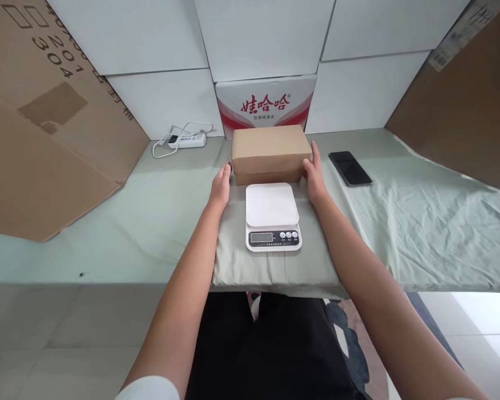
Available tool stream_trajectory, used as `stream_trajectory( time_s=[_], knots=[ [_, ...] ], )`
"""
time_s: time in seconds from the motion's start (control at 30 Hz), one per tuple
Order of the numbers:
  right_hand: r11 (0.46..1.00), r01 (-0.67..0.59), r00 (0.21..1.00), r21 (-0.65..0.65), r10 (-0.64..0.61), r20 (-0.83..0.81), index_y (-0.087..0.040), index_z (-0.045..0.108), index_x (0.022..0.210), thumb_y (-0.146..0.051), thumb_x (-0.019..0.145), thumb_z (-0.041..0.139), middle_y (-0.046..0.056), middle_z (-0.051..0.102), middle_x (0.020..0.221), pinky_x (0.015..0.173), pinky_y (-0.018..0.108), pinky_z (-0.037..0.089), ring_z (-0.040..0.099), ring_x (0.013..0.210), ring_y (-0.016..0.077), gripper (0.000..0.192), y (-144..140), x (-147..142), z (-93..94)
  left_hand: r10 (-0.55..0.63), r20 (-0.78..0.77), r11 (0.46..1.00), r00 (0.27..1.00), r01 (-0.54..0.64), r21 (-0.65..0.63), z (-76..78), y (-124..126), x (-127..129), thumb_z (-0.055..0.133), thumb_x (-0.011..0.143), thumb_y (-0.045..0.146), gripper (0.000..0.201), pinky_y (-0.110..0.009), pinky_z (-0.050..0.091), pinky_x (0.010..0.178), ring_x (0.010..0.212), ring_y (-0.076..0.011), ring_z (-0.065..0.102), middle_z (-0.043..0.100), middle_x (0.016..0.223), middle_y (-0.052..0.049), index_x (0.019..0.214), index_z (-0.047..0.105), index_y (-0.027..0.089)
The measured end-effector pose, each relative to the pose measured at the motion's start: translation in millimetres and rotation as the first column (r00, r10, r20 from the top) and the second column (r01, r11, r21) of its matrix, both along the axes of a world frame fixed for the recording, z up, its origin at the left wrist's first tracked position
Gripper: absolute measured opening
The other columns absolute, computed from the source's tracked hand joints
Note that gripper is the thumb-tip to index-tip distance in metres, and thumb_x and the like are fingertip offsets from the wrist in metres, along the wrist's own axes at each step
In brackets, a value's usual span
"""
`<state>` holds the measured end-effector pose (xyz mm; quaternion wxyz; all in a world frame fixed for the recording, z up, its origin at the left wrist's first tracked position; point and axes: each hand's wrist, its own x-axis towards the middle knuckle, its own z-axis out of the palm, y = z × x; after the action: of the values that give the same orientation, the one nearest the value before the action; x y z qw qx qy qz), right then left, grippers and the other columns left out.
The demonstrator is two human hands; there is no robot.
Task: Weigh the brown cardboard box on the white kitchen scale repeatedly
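At the bottom centre of the frame are black trousers [266, 344], just under the hanging edge of a pale green cloth [170, 222]; on the cloth, at mid-frame, sits a white scale [272, 214], its display and buttons on the near side, presumably so that the person can read and reach them; the display looks blank. Just beyond it, the left hand [220, 186] and the right hand [315, 172] grasp a brown box [271, 155] between them, one at each short end, probably because a hold from both sides keeps it level and leaves its top free; the right thumb lies by the front face with fingers along the end, while the left fingertips are mostly hidden behind the corner. The box is at the centre of the frame, directly behind the scale; its long axis runs left to right, across the line of the arms, with one long face toward the person; whether its base touches the cloth I cannot tell. Right of centre lies a dark phone [350, 168], slanting; farther back, left of centre, is a white power strip [187, 140] with its cord; behind the box stands a red-and-white carton [266, 103], against white panels [262, 33].
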<state>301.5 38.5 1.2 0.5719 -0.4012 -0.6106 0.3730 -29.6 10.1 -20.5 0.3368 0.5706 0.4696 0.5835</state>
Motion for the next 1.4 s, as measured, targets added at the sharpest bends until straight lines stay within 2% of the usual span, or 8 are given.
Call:
stream_trajectory(
  time_s=[0.1, 0.27, 0.4, 0.53, 0.7, 0.83, 1.3, 1.4],
  knots=[
    [0.999, 0.017, 1.0, -0.04, -0.018, -0.023, -0.032, 0.038, 0.18, -0.102, 0.072, 0.07, 0.006, 0.04, 0.195, 0.156, 0.055, 0.017, 0.027, 0.186, 0.0369, 0.133, -9.6, -10.7, 9.5, -0.004, 0.022, 0.997, 1.0, 0.005, -0.079, 7.2, -5.1, 6.8, 0.048, 0.104, 0.092, 0.091, -0.056, 0.043, 0.142, 0.168, -0.0381, 0.058, 0.072, 0.167, -0.018, 0.152, 0.075, 0.019],
    [0.997, 0.069, 0.997, 0.023, -0.068, -0.027, -0.029, 0.04, 0.18, -0.108, 0.079, 0.055, 0.005, 0.035, 0.196, 0.157, 0.052, 0.007, 0.024, 0.187, 0.0349, 0.129, -25.2, -20.8, 26.8, 0.017, 0.019, 1.0, 1.0, -0.017, -0.004, 24.3, -7.6, 13.8, 0.049, 0.098, 0.099, 0.095, -0.052, 0.047, 0.139, 0.165, -0.0387, 0.061, 0.077, 0.16, -0.016, 0.146, 0.079, 0.022],
    [0.987, 0.074, 0.996, 0.143, -0.079, 0.033, -0.037, 0.029, 0.184, -0.105, 0.088, 0.049, 0.003, 0.034, 0.197, 0.156, 0.057, 0.009, 0.025, 0.186, 0.0356, 0.12, -43.5, -18.2, 42.5, 0.047, -0.032, 0.995, 0.998, -0.044, 0.094, 40.9, -26.2, 15.1, 0.046, 0.1, 0.098, 0.095, -0.047, 0.047, 0.138, 0.165, -0.0362, 0.061, 0.078, 0.16, -0.014, 0.149, 0.077, 0.023],
    [0.974, 0.071, 0.993, 0.216, -0.088, 0.072, -0.036, 0.023, 0.187, -0.098, 0.094, 0.048, 0.007, 0.034, 0.197, 0.154, 0.06, 0.02, 0.03, 0.185, 0.0377, 0.114, -76.8, -9.5, 48.3, 0.024, -0.036, 0.981, 0.999, -0.017, 0.193, 51.1, -72.3, 17.0, 0.049, 0.103, 0.091, 0.088, -0.05, 0.05, 0.136, 0.162, -0.0372, 0.065, 0.078, 0.16, -0.013, 0.149, 0.079, 0.023],
    [0.973, 0.105, 0.988, 0.206, -0.125, 0.089, -0.038, 0.025, 0.186, -0.093, 0.098, 0.051, 0.005, 0.035, 0.197, 0.154, 0.059, 0.027, 0.033, 0.184, 0.0363, 0.106, -127.4, 6.2, 34.7, -0.016, 0.006, 0.977, 1.0, 0.014, 0.213, 44.0, -132.6, 17.9, 0.055, 0.105, 0.083, 0.08, -0.054, 0.052, 0.137, 0.161, -0.0386, 0.066, 0.078, 0.161, -0.013, 0.153, 0.078, 0.024],
    [0.974, 0.106, 0.987, 0.2, -0.127, 0.1, -0.039, 0.031, 0.185, -0.09, 0.099, 0.055, 0.005, 0.043, 0.193, 0.153, 0.059, 0.029, 0.038, 0.182, 0.0365, 0.102, -154.2, 15.9, 22.8, -0.029, 0.0, 0.985, 1.0, 0.028, 0.168, 34.8, -158.6, 16.6, 0.056, 0.105, 0.082, 0.077, -0.057, 0.055, 0.135, 0.158, -0.0402, 0.068, 0.079, 0.158, -0.014, 0.149, 0.082, 0.023],
    [0.974, 0.109, 0.987, 0.2, -0.131, 0.098, -0.041, 0.041, 0.18, -0.087, 0.1, 0.055, 0.004, 0.047, 0.191, 0.151, 0.063, 0.032, 0.033, 0.184, 0.0375, 0.093, -154.2, 15.2, 15.9, 0.0, 0.028, 0.995, 1.0, -0.003, 0.102, 31.4, -164.6, 24.4, 0.058, 0.105, 0.08, 0.073, -0.059, 0.057, 0.133, 0.157, -0.0402, 0.069, 0.08, 0.156, -0.015, 0.148, 0.079, 0.024],
    [0.967, 0.116, 0.987, 0.225, -0.137, 0.081, -0.044, 0.034, 0.183, -0.085, 0.102, 0.055, 0.006, 0.051, 0.188, 0.147, 0.069, 0.037, 0.042, 0.179, 0.0406, 0.093, -153.6, 17.7, 14.0, -0.015, 0.011, 0.995, 1.0, 0.014, 0.101, 30.4, -164.6, 23.9, 0.056, 0.106, 0.079, 0.074, -0.058, 0.054, 0.135, 0.16, -0.0394, 0.066, 0.078, 0.16, -0.015, 0.152, 0.076, 0.025]
  ],
)
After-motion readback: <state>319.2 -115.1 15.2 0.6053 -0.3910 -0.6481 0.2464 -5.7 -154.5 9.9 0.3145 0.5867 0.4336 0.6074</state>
